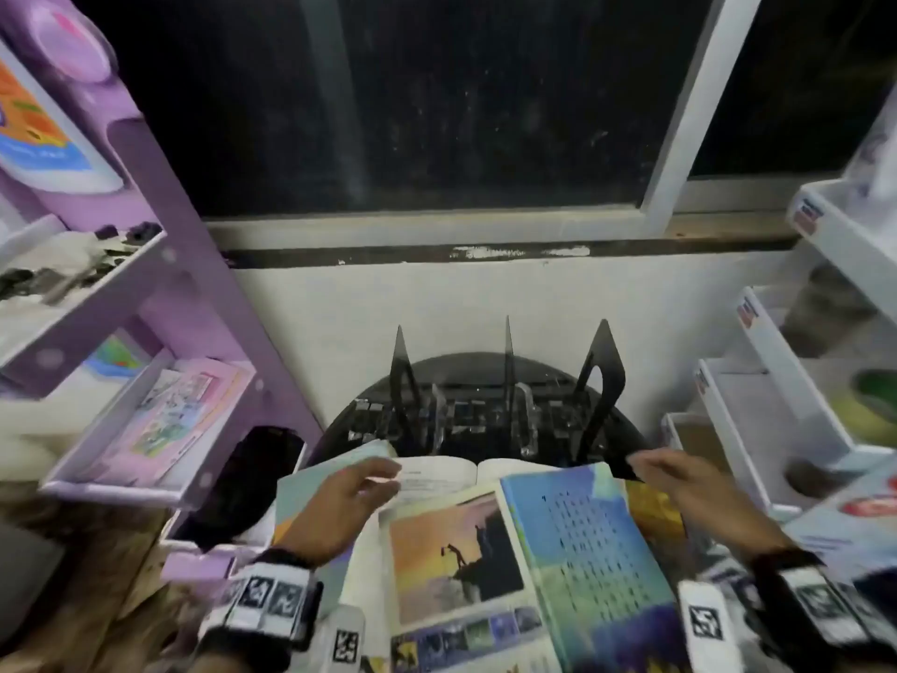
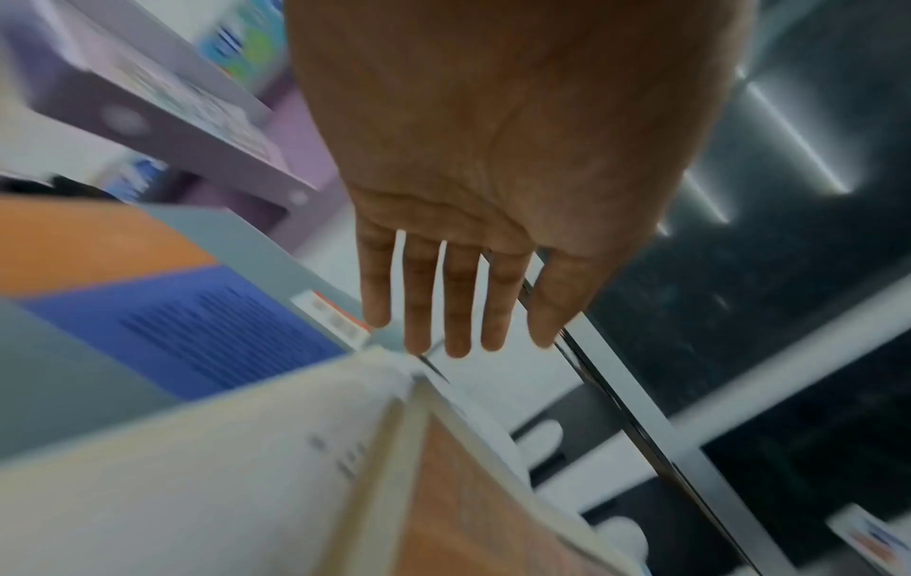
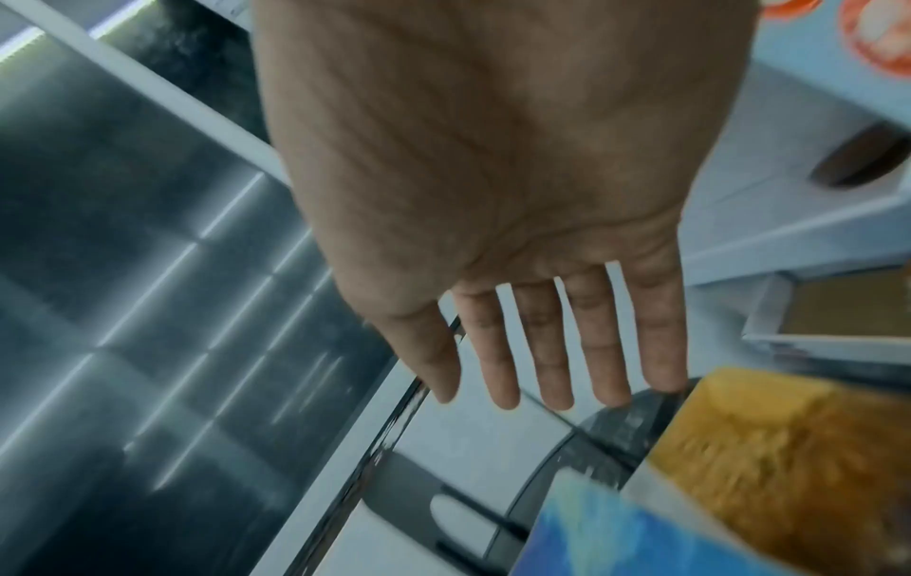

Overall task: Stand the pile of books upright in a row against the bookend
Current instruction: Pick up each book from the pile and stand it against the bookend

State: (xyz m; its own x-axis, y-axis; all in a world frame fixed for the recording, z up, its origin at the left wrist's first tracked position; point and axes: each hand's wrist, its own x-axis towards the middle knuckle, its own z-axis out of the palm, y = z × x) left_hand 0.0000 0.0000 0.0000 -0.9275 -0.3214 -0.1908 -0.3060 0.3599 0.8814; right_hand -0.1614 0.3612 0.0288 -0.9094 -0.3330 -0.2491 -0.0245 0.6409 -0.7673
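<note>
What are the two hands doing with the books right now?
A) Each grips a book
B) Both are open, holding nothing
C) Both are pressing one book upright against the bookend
B: the left hand and right hand show straight, spread fingers above the books, which lie flat before the bookend.

The pile of books runs off the bottom edge of the head view, so its near end cannot be seen, and the lower books show only as slivers under the top covers. The round black table is mostly hidden by the books and the bookend. Motion blur smears the left hand and right hand; whether either touches a page is hard to say. Both wrist views are blurred too, their printed covers unreadable. The purple shelf is cut off at the left edge.
</note>
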